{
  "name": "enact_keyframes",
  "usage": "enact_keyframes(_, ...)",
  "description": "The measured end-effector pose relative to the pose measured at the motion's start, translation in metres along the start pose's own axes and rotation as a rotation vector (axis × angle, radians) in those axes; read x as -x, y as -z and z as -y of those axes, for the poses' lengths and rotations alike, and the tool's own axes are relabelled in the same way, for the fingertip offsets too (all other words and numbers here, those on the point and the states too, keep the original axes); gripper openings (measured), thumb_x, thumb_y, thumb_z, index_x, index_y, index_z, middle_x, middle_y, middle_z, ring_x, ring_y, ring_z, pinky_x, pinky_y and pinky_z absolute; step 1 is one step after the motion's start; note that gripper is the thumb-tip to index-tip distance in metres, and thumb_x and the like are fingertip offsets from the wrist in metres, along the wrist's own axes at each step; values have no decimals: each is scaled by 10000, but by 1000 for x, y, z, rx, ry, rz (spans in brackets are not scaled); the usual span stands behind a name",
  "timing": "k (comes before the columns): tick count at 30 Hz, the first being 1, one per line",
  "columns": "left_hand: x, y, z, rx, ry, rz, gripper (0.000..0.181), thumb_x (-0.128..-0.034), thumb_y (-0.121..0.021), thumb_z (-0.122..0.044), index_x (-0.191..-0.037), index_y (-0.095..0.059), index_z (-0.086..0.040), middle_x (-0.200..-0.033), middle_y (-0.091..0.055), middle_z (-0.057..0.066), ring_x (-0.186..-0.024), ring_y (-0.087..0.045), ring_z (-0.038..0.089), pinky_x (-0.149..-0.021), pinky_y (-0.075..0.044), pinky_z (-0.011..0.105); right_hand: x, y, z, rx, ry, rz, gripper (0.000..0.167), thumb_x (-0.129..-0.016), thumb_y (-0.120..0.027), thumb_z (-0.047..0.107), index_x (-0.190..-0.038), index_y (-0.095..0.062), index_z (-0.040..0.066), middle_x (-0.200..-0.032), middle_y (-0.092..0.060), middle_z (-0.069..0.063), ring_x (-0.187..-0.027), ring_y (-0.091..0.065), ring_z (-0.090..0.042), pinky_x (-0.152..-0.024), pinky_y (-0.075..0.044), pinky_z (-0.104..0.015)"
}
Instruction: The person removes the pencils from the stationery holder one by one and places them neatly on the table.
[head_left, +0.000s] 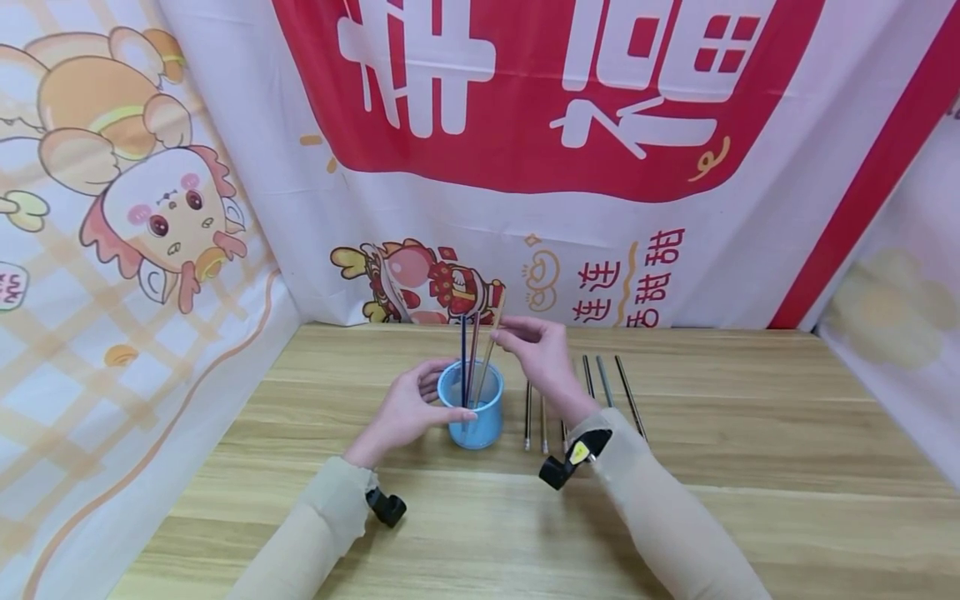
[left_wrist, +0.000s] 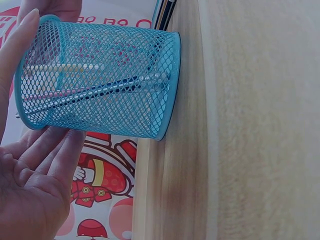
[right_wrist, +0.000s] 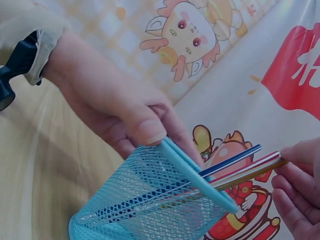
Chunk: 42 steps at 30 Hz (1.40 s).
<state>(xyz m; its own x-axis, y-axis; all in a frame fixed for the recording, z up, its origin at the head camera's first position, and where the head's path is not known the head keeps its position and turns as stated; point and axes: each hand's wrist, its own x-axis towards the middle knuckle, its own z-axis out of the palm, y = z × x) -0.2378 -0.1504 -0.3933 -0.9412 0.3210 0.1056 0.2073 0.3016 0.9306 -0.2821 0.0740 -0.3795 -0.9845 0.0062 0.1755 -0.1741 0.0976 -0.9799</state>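
Note:
A light blue mesh pen holder (head_left: pixel 480 427) stands upright on the table. My left hand (head_left: pixel 397 410) holds it near the rim, thumb in front and fingers around the far side. Inside lean a dark blue pencil (right_wrist: pixel 230 162), a pink pencil (right_wrist: pixel 260 162) and a gold-yellow pencil (right_wrist: pixel 257 174). Above the rim, my right hand (head_left: pixel 542 354) pinches the gold-yellow pencil by its upper end, the lower part being inside the holder. Through the mesh in the left wrist view, the blue pencil (left_wrist: pixel 100 92) shows its eraser end down near the base.
Several more pencils (head_left: pixel 630 392) lie side by side on the wooden table (head_left: pixel 480 533), right of the holder and partly under my right forearm. A printed cloth (head_left: pixel 480 217) hangs behind the table, and another patterned cloth (head_left: pixel 187 367) borders its left side.

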Motion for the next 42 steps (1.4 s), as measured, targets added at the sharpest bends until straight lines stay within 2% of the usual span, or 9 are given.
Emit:
enact_keyframes(10, 0, 0, -1, 3, 3, 4, 790, -782, -905, -104, -1445, -491, 15, -1395, -570, 211, -1284, -541, 402, -1109, -414, 510, 0, 23, 19, -189, 70, -91, 413, -882, -825, 204, -1227, -698, 16, -1063, -750, -99, -937, -729, -292, -886, -585, -317)
enact_keyframes(18, -1, 0, -2, -5, 0, -2, 777, -782, -902, -91, -1440, -501, 1, -1391, -577, 192, -1280, -549, 377, -1107, -422, 486, -1, 48, 34, -332, 152, -176, 406, -885, -819, 122, -1223, -675, -51, -1054, -743, -138, -868, -734, -223, -849, -603, -358)
enact_keyframes(22, -1, -1, -2, -6, -4, -3, 777, -779, -904, -93, -1437, -502, 6, -1384, -582, 196, -1275, -555, 377, -1104, -427, 479, -1, 60, 38, -378, 176, -216, 369, -866, -830, 83, -1187, -697, -42, -1031, -744, -137, -835, -738, -215, -825, -609, -359)
enact_keyframes(25, -4, -1, 3, -9, 4, -6, 778, -780, -902, -84, -1440, -501, 4, -1388, -579, 195, -1278, -552, 379, -1104, -425, 489, -2, 70, 37, -382, 193, -239, 370, -858, -838, 81, -1176, -701, -49, -1013, -745, -140, -822, -740, -210, -811, -611, -342)
enact_keyframes(28, -9, -1, 15, -10, 9, -7, 793, -778, -904, -83, -1452, -493, -9, -1400, -572, 188, -1286, -546, 375, -1108, -418, 495, -2, 81, 35, -366, 202, -259, 379, -864, -835, 96, -1184, -701, -57, -1002, -749, -127, -808, -737, -196, -806, -611, -332)
enact_keyframes(33, -14, 0, 32, -7, 2, -16, 825, -765, -921, -124, -1467, -492, -60, -1403, -578, 149, -1287, -552, 337, -1111, -420, 472, 0, 98, 28, -334, 160, -273, 414, -872, -833, 128, -1215, -688, -53, -1030, -749, -112, -820, -734, -188, -824, -605, -315)
enact_keyframes(38, -14, 0, 36, -13, -12, -24, 801, -755, -935, -183, -1441, -527, -115, -1378, -601, 92, -1265, -573, 288, -1097, -441, 445, 5, 114, 18, -276, 94, -290, 436, -887, -824, 160, -1255, -676, -22, -1082, -725, -112, -882, -722, -194, -864, -586, -281)
enact_keyframes(42, -15, 0, 37, -30, -19, -25, 790, -746, -943, -231, -1422, -543, -149, -1362, -612, 50, -1252, -584, 257, -1086, -453, 433, 9, 124, 9, -216, 75, -300, 410, -900, -808, 135, -1260, -675, -9, -1082, -716, -89, -903, -708, -178, -871, -581, -269)
